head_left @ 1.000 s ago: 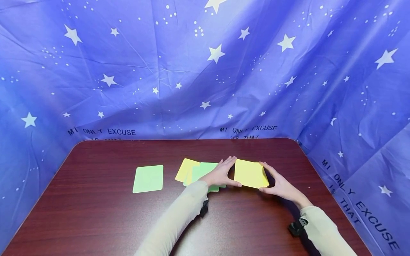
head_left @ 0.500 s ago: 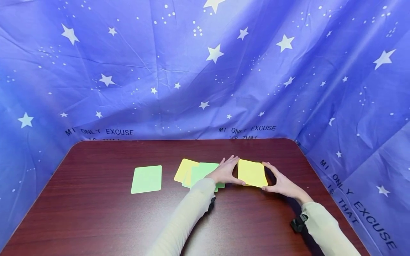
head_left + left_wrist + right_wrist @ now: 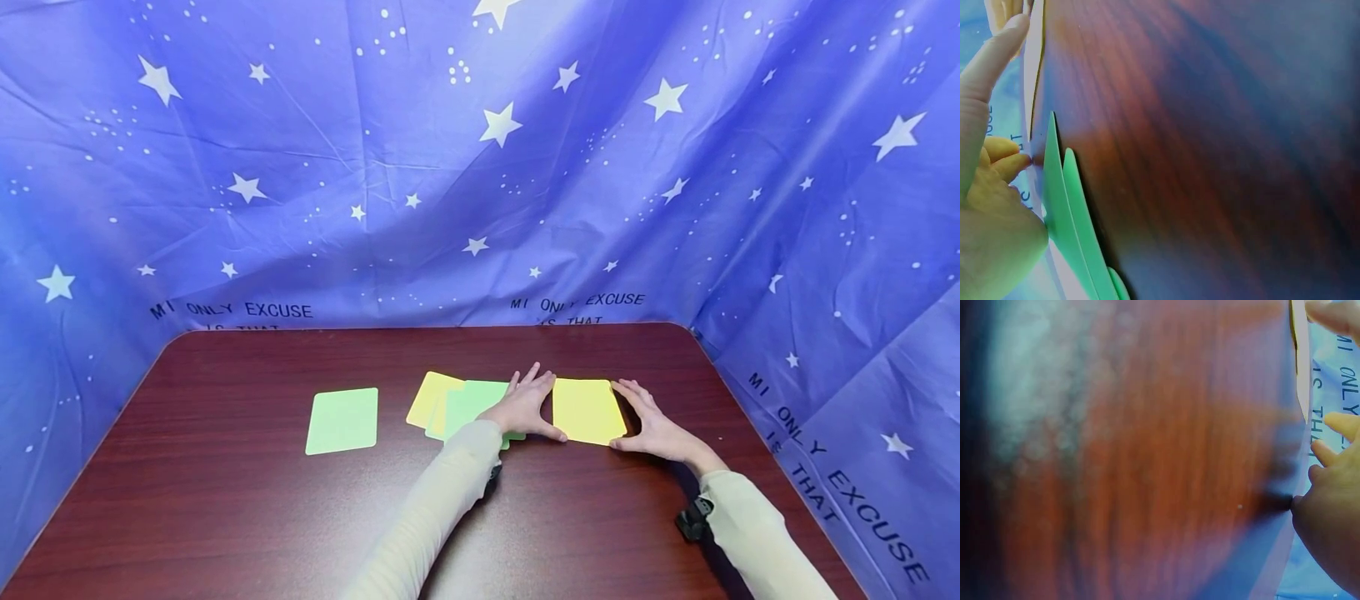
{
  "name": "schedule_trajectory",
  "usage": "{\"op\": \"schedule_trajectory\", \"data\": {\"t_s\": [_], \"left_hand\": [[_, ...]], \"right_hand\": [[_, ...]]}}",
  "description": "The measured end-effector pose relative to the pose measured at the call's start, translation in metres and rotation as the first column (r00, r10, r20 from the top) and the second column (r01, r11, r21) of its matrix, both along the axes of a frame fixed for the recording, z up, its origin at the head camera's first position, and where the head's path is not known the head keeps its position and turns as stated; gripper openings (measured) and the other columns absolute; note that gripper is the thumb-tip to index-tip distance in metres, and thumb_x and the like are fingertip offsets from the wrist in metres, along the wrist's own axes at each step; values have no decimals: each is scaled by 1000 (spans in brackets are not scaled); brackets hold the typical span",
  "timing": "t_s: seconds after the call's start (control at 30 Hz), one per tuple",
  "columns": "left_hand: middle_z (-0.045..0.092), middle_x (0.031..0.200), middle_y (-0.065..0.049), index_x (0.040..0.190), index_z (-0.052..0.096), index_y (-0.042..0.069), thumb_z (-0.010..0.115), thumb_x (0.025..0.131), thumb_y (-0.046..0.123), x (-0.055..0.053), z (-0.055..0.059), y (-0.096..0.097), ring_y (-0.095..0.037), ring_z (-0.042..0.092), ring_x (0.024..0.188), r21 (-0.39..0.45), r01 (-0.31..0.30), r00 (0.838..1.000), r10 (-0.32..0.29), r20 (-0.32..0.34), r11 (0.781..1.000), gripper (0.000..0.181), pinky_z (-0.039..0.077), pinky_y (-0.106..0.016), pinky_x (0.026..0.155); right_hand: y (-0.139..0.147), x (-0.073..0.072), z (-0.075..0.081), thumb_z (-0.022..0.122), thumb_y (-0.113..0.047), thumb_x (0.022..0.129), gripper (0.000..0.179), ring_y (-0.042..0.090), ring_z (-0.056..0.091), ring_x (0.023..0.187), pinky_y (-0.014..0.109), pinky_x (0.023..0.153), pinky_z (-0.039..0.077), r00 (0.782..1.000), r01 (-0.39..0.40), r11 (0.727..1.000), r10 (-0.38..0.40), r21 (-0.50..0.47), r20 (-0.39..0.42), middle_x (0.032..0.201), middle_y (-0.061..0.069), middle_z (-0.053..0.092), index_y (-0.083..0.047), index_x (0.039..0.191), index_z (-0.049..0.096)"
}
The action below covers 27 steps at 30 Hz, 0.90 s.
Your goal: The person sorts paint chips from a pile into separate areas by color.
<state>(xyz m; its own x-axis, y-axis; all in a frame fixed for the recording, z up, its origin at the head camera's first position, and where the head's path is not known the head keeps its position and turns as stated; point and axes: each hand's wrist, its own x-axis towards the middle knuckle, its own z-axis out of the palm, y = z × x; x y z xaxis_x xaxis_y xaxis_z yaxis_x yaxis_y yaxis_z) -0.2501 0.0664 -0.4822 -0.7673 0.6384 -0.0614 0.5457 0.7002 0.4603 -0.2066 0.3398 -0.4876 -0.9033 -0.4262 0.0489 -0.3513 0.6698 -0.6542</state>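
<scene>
A stack of square yellow cards (image 3: 587, 411) lies between my two hands, right of the table's middle. My left hand (image 3: 519, 410) is at its left edge, fingers spread, thumb near the lower left corner. My right hand (image 3: 658, 429) frames the right side, fingertips by the upper right corner and thumb by the lower right one. The left wrist view shows the yellow stack edge-on (image 3: 1034, 69) by my left thumb. Overlapping green cards (image 3: 468, 406) lie under my left forearm and hand, partly hidden, with a yellow card (image 3: 430, 398) showing at their left.
A separate green card (image 3: 342, 421) lies flat farther left on the dark red wooden table (image 3: 225, 500). A blue star-patterned cloth (image 3: 420, 167) hangs behind and at both sides of the table. A dark wrist camera (image 3: 693, 518) sits at my right sleeve.
The yellow stack, skewed at its right side a second ago, now looks more even. It shifted right, then slightly back left and lower. My left hand's fingers have spread.
</scene>
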Motion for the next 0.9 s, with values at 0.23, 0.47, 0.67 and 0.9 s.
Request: {"op": "schedule_trajectory", "data": {"t_s": [0.23, 0.47, 0.67, 0.9], "left_hand": [[28, 156, -7, 152, 29, 4, 77, 72, 58, 2, -1, -5, -24, 5, 146, 28, 5, 1000, -5, -17, 1000, 107, 5, -50, 115], [28, 156, -7, 151, 29, 4, 77, 73, 58, 4, 3, -7, -27, 7, 146, 45, 35, 998, -33, -50, 998, 107, 5, -53, 114], [29, 156, -9, 151, 29, 4, 77, 73, 58, 4, 3, -14, -28, 8, 146, 53, 34, 998, -31, -62, 998, 107, 6, -53, 114], [28, 156, -11, 152, 26, 2, 76, 75, 55, 6, 5, -39, -30, 8, 146, 96, 9, 1000, -7, -20, 995, 106, 4, -52, 114]], "right_hand": [[-3, 0, 2, 83, -23, 71, 103, 48, 14, 135, 70, 100, 20, 1000, 6, 1000, -6, 0, 12, 149, 30, 14, 4, 150, 22], [-10, 2, 7, 82, -22, 73, 100, 48, 14, 136, 70, 101, 19, 1000, 11, 1000, -10, -16, 23, 150, 29, 15, 3, 150, 23], [-23, 3, 11, 82, -23, 73, 97, 50, 1, 140, 72, 103, 9, 1000, -18, 999, 18, -32, -1, 153, 28, 16, 3, 149, 26], [-34, 1, 12, 81, -21, 74, 98, 50, -1, 141, 69, 106, 4, 998, -63, 995, 62, -75, -17, 155, 25, 16, 3, 150, 24]]}}
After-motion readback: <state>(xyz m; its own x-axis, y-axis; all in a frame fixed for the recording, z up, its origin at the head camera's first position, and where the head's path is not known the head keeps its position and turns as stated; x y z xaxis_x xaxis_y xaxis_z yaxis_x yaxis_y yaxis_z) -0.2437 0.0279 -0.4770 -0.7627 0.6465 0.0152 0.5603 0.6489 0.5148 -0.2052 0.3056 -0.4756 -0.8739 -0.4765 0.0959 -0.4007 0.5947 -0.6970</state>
